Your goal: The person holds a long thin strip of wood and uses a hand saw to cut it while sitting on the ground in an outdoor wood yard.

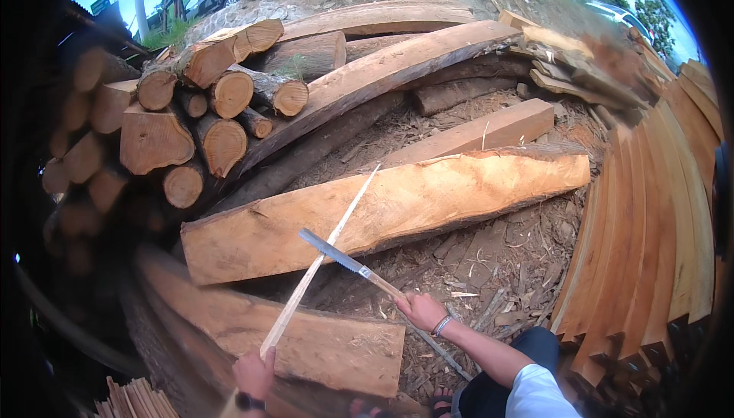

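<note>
My left hand point(254, 374), with a dark band at its wrist, is closed around the lower part of a long, thin, pale wooden strip point(294, 297). The strip slants up and away, narrowing toward its far end, across a thick bark-edged slab point(474, 185). In my right hand point(423, 311) is the wooden handle of a machete point(333, 251), its grey blade notched along the part near the handle. The blade crosses the strip near the slab's front edge; I cannot tell whether they touch. Below the strip lies another flat slab point(348, 341).
Cut logs point(224, 143) are stacked at the left. Long sawn planks point(650, 227) stand in a row at the right. Behind the slab lie a squared beam point(478, 134) and a long curved timber point(397, 55). Bark and chips point(489, 265) litter the ground. A split-stick bundle point(134, 399) sits at lower left.
</note>
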The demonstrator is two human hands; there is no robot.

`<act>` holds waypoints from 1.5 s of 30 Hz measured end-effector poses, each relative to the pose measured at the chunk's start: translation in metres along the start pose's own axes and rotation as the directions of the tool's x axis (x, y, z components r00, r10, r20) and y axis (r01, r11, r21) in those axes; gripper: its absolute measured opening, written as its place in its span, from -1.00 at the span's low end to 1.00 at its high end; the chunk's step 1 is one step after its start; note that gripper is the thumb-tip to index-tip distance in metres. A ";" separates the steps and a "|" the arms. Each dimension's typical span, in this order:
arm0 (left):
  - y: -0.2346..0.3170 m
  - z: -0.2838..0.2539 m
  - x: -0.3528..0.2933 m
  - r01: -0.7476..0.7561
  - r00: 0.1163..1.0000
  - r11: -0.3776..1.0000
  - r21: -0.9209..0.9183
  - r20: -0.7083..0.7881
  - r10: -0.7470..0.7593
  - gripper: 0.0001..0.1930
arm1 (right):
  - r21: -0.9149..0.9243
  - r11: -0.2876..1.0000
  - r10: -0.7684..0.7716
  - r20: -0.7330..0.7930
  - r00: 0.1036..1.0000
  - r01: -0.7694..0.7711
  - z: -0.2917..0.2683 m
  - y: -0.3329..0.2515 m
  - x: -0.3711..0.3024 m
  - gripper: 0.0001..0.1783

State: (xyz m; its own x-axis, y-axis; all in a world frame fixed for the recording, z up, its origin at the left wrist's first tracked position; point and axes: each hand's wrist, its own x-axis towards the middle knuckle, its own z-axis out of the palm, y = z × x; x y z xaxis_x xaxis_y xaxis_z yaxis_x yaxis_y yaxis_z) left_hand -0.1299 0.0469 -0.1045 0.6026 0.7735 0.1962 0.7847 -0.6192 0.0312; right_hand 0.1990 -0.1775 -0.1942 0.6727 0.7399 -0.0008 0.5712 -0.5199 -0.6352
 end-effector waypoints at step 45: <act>-0.069 -0.074 -0.070 0.084 0.996 0.990 0.112 0.010 -0.086 -0.50 | -0.231 0.963 -0.146 -0.018 0.989 0.138 -0.057 -0.051 -0.004 -0.39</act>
State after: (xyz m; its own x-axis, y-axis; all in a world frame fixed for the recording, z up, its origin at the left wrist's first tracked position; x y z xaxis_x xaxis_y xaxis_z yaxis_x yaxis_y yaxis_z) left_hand -0.2370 0.0253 -0.0482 0.5346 0.8250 0.1830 0.8438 -0.5330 -0.0620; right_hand 0.1939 -0.1781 -0.1182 0.5901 0.8003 0.1060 0.7517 -0.4968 -0.4338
